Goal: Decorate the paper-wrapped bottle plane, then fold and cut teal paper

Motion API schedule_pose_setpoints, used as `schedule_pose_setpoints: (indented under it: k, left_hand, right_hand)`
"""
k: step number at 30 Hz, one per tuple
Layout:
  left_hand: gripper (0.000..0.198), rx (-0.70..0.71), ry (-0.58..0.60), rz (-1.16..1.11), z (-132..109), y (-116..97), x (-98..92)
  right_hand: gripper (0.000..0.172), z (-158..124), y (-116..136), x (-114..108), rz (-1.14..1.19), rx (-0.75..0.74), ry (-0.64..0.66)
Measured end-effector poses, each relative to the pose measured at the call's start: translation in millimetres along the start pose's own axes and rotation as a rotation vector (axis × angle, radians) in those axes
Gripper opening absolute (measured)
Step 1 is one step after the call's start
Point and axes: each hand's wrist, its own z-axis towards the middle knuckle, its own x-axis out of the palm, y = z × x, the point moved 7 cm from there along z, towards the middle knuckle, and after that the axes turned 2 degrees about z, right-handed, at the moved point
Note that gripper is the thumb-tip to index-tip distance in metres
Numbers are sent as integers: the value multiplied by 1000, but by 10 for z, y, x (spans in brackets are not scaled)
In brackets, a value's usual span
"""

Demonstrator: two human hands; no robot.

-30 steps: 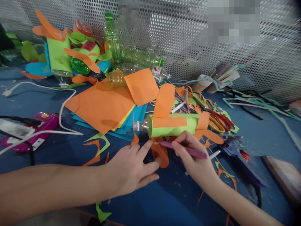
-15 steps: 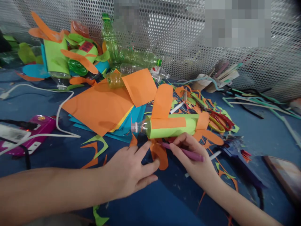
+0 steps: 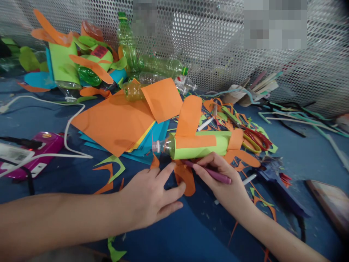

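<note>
A: What is all around our hands?

B: Big flat sheets of orange paper (image 3: 109,120) lie past our left hand (image 3: 147,200). By our right hand (image 3: 225,190) we see a dark blue glue gun (image 3: 283,191), and farther out, scissors with red and yellow handles (image 3: 257,140) sit in curly orange and green paper scraps.

A: Where is our clear plastic bottle wrapped in lime-green paper (image 3: 201,153)?

B: It lies on its side on the blue table (image 3: 188,240), just past our fingers. It is in the way, hiding the top of the round-ended orange paper flap (image 3: 187,180) below it.

A: What are our fingers doing?

B: Our left ones are spread out, gripping nothing, with tips on the flap. Our right ones pinch a thin purple pen (image 3: 218,175).

A: What is different from one second ago?

B: Our right hand has slid a little closer to our left, and the pen tip is nearer the bottle. Our left hand has hardly moved.
</note>
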Motion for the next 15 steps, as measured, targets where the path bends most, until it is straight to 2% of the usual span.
schedule_pose_setpoints:
  k: [15]
  left_hand:
    - [38,5,-13,-7,-10,1,-8]
  right_hand:
    - [18,2,59,0,25,34,-9]
